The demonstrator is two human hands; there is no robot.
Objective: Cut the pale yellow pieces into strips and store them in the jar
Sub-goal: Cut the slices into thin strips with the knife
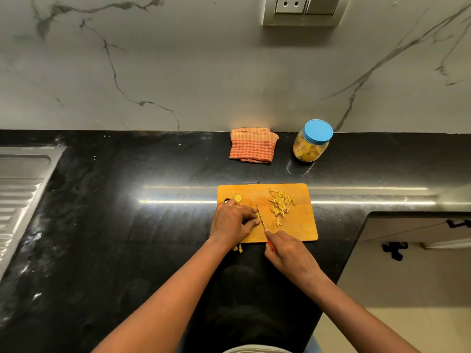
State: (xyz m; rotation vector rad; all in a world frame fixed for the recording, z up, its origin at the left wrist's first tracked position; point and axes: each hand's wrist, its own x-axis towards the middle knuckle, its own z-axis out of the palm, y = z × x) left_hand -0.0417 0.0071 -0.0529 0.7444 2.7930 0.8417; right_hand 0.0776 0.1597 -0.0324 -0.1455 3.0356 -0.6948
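Observation:
A wooden cutting board (pixel 300 225) lies on the black counter. My left hand (pixel 234 221) presses down on a pale yellow piece (pixel 258 217) at the board's left side, mostly hidden under my fingers. My right hand (pixel 290 253) grips a red-handled knife (pixel 261 217) whose blade rests right beside my left fingertips. A pile of cut strips (pixel 281 203) lies on the board's right half. One uncut pale yellow piece (pixel 238 198) sits near the board's far left corner. The jar (pixel 311 142), blue lid on and partly filled with yellow pieces, stands behind the board.
A folded orange checked cloth (pixel 252 145) lies by the wall, left of the jar. A few yellow scraps (pixel 238 248) sit on the counter just off the board's near edge. A steel sink drainboard (pixel 20 189) is at far left. The counter edge (pixel 356 240) drops off at right.

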